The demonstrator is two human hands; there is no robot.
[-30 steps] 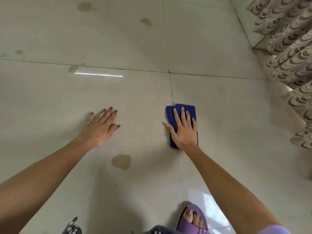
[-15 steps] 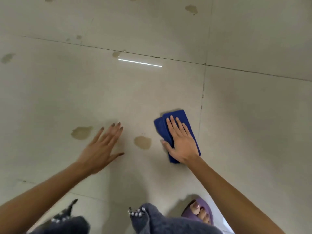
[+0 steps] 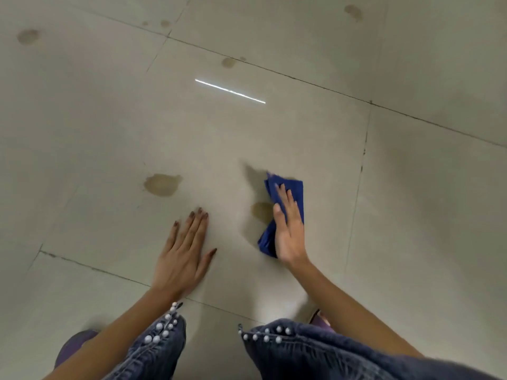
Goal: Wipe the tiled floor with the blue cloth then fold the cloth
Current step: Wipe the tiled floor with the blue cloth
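Blue cloth [image 3: 298, 192] under right hand [image 3: 289, 234]

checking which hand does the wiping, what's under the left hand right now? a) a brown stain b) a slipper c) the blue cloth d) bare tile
d: the left hand lies flat, with straight fingers, on bare tile, while the right hand presses the blue cloth beside a brown stain.
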